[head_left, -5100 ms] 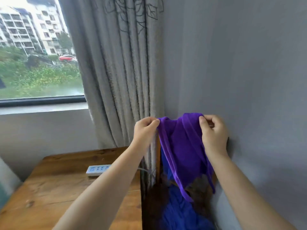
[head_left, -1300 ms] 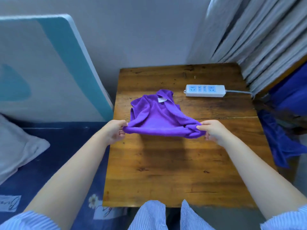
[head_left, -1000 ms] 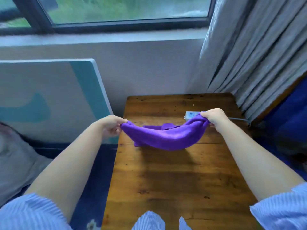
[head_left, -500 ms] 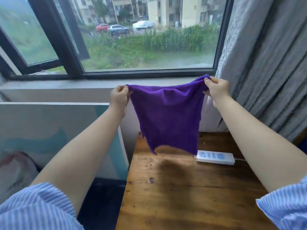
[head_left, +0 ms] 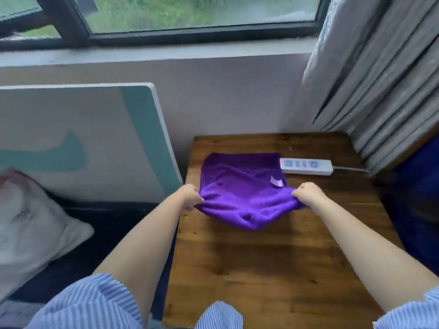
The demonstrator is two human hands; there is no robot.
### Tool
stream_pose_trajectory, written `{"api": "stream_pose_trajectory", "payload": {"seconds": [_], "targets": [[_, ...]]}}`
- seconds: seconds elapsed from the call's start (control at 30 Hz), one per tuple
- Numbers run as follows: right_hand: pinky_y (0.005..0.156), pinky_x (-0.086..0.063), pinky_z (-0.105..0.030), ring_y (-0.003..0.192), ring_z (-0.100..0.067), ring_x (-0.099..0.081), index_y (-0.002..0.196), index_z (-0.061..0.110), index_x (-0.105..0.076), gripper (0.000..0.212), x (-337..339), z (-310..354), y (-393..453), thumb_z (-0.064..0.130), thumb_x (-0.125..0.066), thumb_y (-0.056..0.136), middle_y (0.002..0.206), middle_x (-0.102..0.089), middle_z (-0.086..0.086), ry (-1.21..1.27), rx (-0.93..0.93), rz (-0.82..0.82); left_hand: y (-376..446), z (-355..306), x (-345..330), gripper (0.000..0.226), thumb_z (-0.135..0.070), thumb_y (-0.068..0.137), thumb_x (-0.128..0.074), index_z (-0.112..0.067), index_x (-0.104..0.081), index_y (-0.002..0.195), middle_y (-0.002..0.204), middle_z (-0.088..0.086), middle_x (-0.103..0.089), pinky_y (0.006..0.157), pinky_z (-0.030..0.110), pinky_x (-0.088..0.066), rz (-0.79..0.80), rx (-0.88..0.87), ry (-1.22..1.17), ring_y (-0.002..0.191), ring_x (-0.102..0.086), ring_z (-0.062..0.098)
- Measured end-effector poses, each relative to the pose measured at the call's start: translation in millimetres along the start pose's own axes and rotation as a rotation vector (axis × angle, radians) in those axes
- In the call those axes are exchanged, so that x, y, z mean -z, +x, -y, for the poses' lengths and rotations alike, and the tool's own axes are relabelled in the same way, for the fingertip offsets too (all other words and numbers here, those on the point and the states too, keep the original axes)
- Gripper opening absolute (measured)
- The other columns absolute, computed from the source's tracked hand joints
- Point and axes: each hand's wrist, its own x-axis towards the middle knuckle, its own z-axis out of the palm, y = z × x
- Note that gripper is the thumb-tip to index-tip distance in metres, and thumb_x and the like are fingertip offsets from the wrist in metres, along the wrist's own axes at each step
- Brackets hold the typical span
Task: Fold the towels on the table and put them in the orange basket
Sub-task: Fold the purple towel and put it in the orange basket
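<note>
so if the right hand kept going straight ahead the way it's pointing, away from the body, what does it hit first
Most likely the white power strip. The right hand, gripping the purple towel at its near right corner, points toward the table's far edge, and the strip lies just beyond it. Depth is unclear, so the hand might pass above it toward the wall.

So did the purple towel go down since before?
Yes. The purple towel hung above the wooden table; now its far part lies there beside the power strip.

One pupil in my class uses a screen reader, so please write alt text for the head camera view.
Two bare hands, left hand and right hand, pinch the near corners of a purple towel whose far part lies on a wooden table. A white power strip lies beside it, below a window.
</note>
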Motion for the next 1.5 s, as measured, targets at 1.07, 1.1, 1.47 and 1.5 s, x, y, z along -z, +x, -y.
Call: {"api": "stream_pose_trajectory", "payload": {"seconds": [1.07,1.1,1.47,1.5], "targets": [[0.087,-0.042,-0.037,0.108,-0.037,-0.052,0.105,-0.005,-0.057,0.025,-85,-90,-3,-0.003,-0.041,0.086,0.112,-0.058,-0.023,-0.409,0.111,-0.063,41,66,-104,0.029,-0.007,0.093,-0.035,-0.006,-0.05,0.118,0.123,0.01,-0.055,0.083,0.032,-0.046,0.027,-0.023,0.695,0.112,-0.054,0.028],[0.089,-0.041,-0.037,0.11,-0.036,-0.051,0.108,-0.005,-0.058,0.026,-84,-86,8,-0.002,-0.042,0.087,0.114,-0.058,-0.022,-0.394,0.183,-0.062,50,57,-103,0.029,-0.006,0.093,-0.035,-0.005,-0.049,0.118,0.123,0.012,-0.054,0.085,0.034,-0.046,-0.013,-0.073,0.688,0.113,-0.053,0.029],[0.093,-0.039,-0.03,0.116,-0.027,-0.048,0.116,0.009,-0.055,0.028,-78,-75,79,0.013,-0.045,0.09,0.12,-0.057,-0.009,-0.688,0.256,0.12,124,21,-97,0.031,-0.011,0.093,-0.038,-0.009,-0.047,0.122,0.128,0.01,-0.053,0.097,0.036,-0.039,-0.093,-0.11,0.864,0.123,-0.042,0.027],[0.089,-0.04,-0.028,0.112,-0.027,-0.051,0.111,0.007,-0.059,0.026,-73,-74,82,0.011,-0.044,0.09,0.115,-0.059,-0.01,-0.609,0.262,0.168,128,22,-93,0.029,-0.014,0.094,-0.039,-0.009,-0.051,0.12,0.125,0.01,-0.055,0.095,0.036,-0.039,-0.072,-0.115,0.879,0.121,-0.044,0.028]]}}
